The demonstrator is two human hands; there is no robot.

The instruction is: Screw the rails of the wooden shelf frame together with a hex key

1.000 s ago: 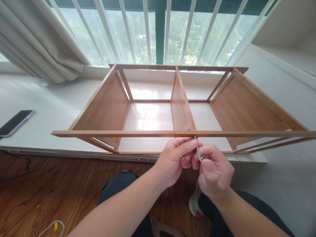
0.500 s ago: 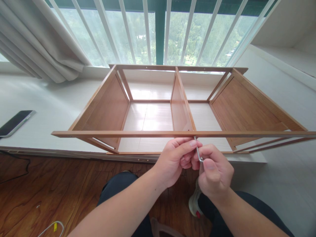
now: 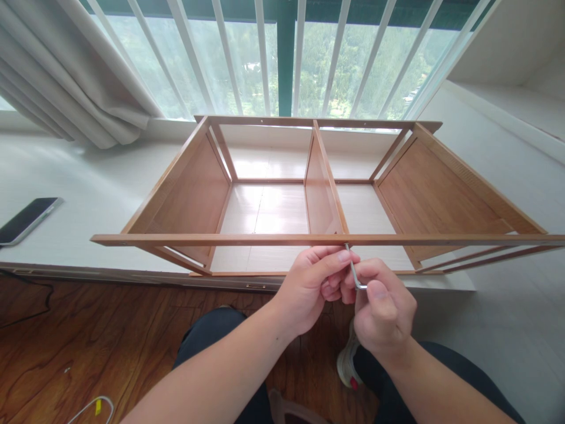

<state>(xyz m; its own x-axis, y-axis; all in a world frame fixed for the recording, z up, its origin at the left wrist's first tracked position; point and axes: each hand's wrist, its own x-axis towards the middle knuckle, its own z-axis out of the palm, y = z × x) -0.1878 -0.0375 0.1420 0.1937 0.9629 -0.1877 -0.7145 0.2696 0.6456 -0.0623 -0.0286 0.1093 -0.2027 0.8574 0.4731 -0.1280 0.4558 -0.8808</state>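
Observation:
A bent metal hex key (image 3: 354, 275) runs from the front rail of a wooden shelf frame (image 3: 247, 239) down into my hands. Its upper end meets a bolt head (image 3: 346, 245) in the rail, just under the middle panel (image 3: 324, 176). With thumb and fingers my left hand (image 3: 309, 285) pinches the long arm of the key, close below the rail. My right hand (image 3: 386, 306) is closed around the short bent end, the thumb lying against it. Some fingertips are hidden behind the key and the other hand.
The frame lies on a pale window ledge (image 3: 132, 176) before a barred window. At the left rest a phone-like dark device (image 3: 30, 218) and a black cable (image 3: 48, 294). A grey curtain (image 3: 88, 70) hangs at upper left. On the wooden floor (image 3: 88, 335) is a white cable (image 3: 95, 403).
The short end of the hex key has turned slightly and now points more to the right. My right hand has shifted a little with it; my left hand stays nearly still.

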